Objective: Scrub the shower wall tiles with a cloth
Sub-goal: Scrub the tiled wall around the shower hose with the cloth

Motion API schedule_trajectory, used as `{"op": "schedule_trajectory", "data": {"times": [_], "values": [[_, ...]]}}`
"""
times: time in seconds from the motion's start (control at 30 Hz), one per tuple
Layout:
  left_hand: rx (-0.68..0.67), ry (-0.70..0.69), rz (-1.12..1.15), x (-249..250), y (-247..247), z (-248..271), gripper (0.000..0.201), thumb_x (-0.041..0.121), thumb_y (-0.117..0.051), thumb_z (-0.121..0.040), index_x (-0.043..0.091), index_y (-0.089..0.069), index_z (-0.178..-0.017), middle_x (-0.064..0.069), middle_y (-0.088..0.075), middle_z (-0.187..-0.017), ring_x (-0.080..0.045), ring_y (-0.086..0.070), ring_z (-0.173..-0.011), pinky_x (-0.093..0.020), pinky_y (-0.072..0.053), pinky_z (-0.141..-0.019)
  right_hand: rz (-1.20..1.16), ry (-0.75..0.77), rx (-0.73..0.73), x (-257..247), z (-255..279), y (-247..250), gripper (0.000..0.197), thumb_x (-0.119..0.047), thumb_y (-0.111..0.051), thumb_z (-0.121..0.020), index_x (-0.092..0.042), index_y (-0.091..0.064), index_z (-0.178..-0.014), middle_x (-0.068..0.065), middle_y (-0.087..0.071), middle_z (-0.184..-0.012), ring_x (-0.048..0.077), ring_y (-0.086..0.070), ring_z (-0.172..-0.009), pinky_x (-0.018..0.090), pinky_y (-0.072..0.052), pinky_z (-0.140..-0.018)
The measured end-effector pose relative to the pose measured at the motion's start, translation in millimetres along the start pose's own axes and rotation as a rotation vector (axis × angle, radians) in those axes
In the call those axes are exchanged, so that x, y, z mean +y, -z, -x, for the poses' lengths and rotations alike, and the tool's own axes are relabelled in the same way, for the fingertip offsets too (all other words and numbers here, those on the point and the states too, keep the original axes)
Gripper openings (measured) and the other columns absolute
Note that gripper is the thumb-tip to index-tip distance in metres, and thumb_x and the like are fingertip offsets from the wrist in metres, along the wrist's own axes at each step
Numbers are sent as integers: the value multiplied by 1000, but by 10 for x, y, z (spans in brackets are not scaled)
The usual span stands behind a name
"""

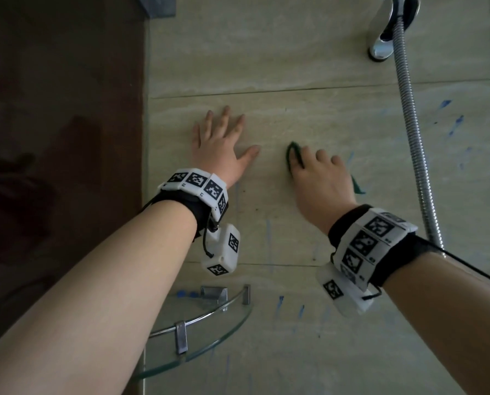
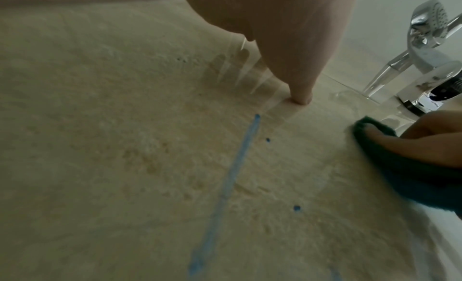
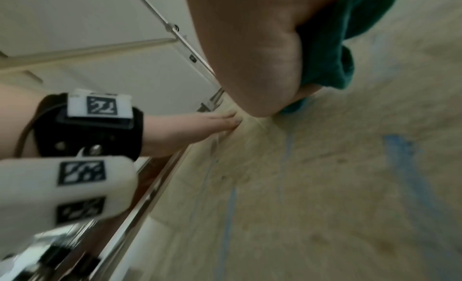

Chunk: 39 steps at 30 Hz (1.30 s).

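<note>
The beige shower wall tiles (image 1: pixel 309 52) carry blue streaks (image 1: pixel 454 125) to the right and below. My left hand (image 1: pixel 223 138) lies flat on the tile with its fingers spread and holds nothing; its thumb (image 2: pixel 287 48) touches the wall just above a long blue streak (image 2: pixel 232 182). Just to its right, my right hand (image 1: pixel 318 172) presses a dark green cloth (image 1: pixel 290 155) against the same tile, fingers curled over it. The cloth (image 3: pixel 325 58) bunches under the palm (image 3: pixel 250 48), and one corner (image 1: pixel 357 186) sticks out on the right. Most of the cloth is hidden by the hand.
A ribbed chrome shower hose (image 1: pixel 412 138) hangs down the wall right of my right hand from a chrome fitting (image 1: pixel 389 27). A glass corner shelf (image 1: pixel 203 323) with metal brackets juts out below my left wrist. A dark brown glass panel (image 1: pixel 61 138) borders the tiles on the left.
</note>
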<state>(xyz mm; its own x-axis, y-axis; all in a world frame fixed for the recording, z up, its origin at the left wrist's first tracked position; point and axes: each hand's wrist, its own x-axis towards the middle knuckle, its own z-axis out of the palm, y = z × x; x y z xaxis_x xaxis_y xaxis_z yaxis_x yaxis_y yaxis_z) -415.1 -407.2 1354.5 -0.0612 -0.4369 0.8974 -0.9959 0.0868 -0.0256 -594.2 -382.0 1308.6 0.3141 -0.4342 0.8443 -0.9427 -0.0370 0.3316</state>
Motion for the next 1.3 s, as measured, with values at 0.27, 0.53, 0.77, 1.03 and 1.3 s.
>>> {"op": "schedule_trajectory", "data": {"times": [0.27, 0.53, 0.77, 1.03, 1.3], "values": [[-16, -4, 9, -24, -24, -4, 70, 65, -29, -94, 34, -7, -153, 3, 11, -161, -25, 10, -148, -44, 9, -118, 66, 349, 21, -77, 149, -98, 58, -13, -38, -80, -16, -52, -136, 6, -57, -109, 27, -53, -84, 33, -40, -70], [-17, 6, 58, -30, -30, 26, 70, 63, -32, -94, 34, -8, -153, 4, 11, -161, -24, 9, -148, -45, 8, -119, -41, 151, -42, -162, 98, -23, 65, -11, -39, -91, -9, -14, -151, 11, -34, -137, 32, -42, -110, 38, -35, -89], [-17, 71, 68, -169, 47, 22, 70, 63, -38, -93, 35, -12, -152, 6, 7, -161, -22, 5, -148, -44, 7, -118, 14, 290, -16, -254, 44, -46, 61, -13, -31, -84, -21, -42, -143, 7, -52, -117, 30, -50, -95, 37, -38, -78], [5, 243, 170, -563, 67, 79, 69, 59, -40, -94, 32, -14, -153, 4, 6, -162, -23, 3, -148, -46, 0, -119, -121, 177, 31, -533, -198, 46, 55, -13, -36, -95, -12, -25, -149, 10, -38, -135, 32, -42, -112, 37, -32, -89], [10, 236, 155, -539, 35, 121, 68, 57, -38, -96, 30, -14, -153, 0, 5, -162, -23, 2, -148, -46, 1, -119, -17, 521, 16, -589, 3, -91, 54, -15, -27, -79, -20, -71, -111, 4, -62, -93, 27, -54, -77, 33, -41, -67]]}}
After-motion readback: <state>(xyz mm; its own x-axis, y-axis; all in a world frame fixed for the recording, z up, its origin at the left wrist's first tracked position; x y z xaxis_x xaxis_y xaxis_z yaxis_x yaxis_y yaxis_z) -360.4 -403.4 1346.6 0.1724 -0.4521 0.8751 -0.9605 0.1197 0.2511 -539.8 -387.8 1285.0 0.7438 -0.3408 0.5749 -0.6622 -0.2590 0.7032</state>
